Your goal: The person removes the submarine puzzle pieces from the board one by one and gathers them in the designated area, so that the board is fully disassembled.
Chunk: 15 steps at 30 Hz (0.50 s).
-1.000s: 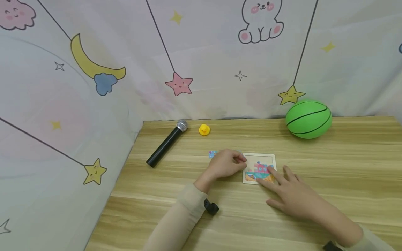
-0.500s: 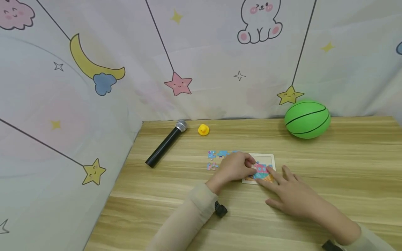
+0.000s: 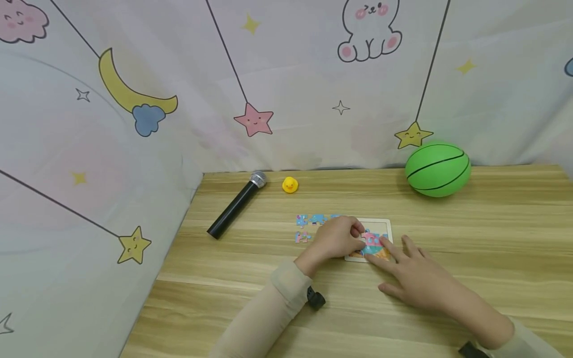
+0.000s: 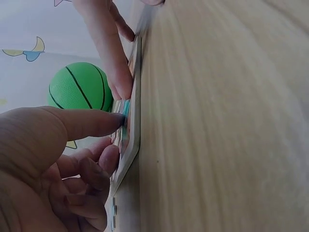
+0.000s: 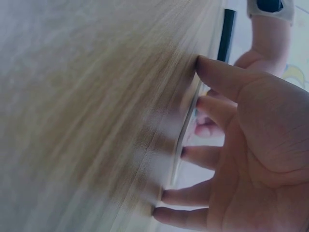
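Observation:
My left hand (image 3: pixel 337 238) is over the left half of a small jigsaw puzzle tray (image 3: pixel 390 229), thumb and forefinger pinching a puzzle piece at the picture; the fingers mostly hide that piece. In the left wrist view the thumb (image 4: pixel 96 122) tip meets a teal part of the puzzle. Pink, teal and orange assembled pieces (image 3: pixel 371 241) show between the hands. My right hand (image 3: pixel 416 278) has its fingers spread, two fingertips resting on the tray's right side. Loose puzzle pieces (image 3: pixel 302 237) lie left of the tray, some partly behind the left hand.
A black microphone (image 3: pixel 235 206) lies at the back left, with a yellow rubber duck (image 3: pixel 290 185) to its right. The green ball (image 3: pixel 437 170) stands at the back right, near the printed cloth wall (image 3: pixel 304 134). All are on a wooden table (image 3: pixel 215 283).
My left hand has moved right from the tray's left edge to over the puzzle, uncovering more loose pieces. It barely moves in the last half second. The right hand stays in place.

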Each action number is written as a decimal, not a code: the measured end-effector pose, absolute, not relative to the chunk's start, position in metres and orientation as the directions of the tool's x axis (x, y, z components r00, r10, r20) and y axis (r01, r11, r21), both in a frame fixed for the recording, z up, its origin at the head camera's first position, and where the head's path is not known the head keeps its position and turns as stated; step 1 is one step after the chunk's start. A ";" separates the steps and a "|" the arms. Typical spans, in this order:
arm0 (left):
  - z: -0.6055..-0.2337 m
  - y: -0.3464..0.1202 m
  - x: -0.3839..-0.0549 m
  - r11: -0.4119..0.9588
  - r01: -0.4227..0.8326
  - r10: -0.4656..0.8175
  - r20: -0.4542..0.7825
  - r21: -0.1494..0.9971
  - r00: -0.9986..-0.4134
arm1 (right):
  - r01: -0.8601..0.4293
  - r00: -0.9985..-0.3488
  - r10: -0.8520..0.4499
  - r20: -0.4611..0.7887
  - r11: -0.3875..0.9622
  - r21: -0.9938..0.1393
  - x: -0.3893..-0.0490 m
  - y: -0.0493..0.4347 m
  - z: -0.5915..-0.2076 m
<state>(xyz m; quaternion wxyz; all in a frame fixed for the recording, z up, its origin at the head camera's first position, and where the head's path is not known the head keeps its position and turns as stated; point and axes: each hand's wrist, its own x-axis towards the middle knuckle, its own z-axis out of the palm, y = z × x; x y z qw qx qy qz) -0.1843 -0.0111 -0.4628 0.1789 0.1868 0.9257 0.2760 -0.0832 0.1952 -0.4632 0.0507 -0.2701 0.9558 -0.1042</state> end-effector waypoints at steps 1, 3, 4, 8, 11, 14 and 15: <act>-0.463 -0.011 -0.184 0.776 0.249 0.447 -0.227 0.579 -0.865 | -0.506 -0.849 -0.527 -0.040 0.833 -0.225 -0.083 0.195 -0.463; -0.463 -0.012 -0.184 0.774 0.255 0.451 -0.221 0.580 -0.865 | -0.506 -0.849 -0.527 -0.042 0.833 -0.223 -0.083 0.195 -0.464; -0.463 -0.012 -0.184 0.773 0.257 0.451 -0.218 0.580 -0.865 | -0.506 -0.849 -0.526 -0.042 0.833 -0.223 -0.083 0.195 -0.464; -0.461 -0.013 -0.184 0.769 0.271 0.455 -0.198 0.579 -0.868 | -0.505 -0.849 -0.527 -0.043 0.833 -0.226 -0.083 0.195 -0.464; -0.459 -0.014 -0.184 0.756 0.282 0.461 -0.174 0.591 -0.870 | -0.503 -0.849 -0.526 -0.044 0.833 -0.230 -0.083 0.195 -0.463; -0.457 -0.015 -0.184 0.738 0.277 0.462 -0.161 0.615 -0.872 | -0.501 -0.850 -0.525 -0.049 0.833 -0.235 -0.083 0.195 -0.463; -0.457 -0.015 -0.184 0.733 0.275 0.462 -0.158 0.623 -0.873 | -0.501 -0.850 -0.525 -0.050 0.833 -0.236 -0.083 0.195 -0.463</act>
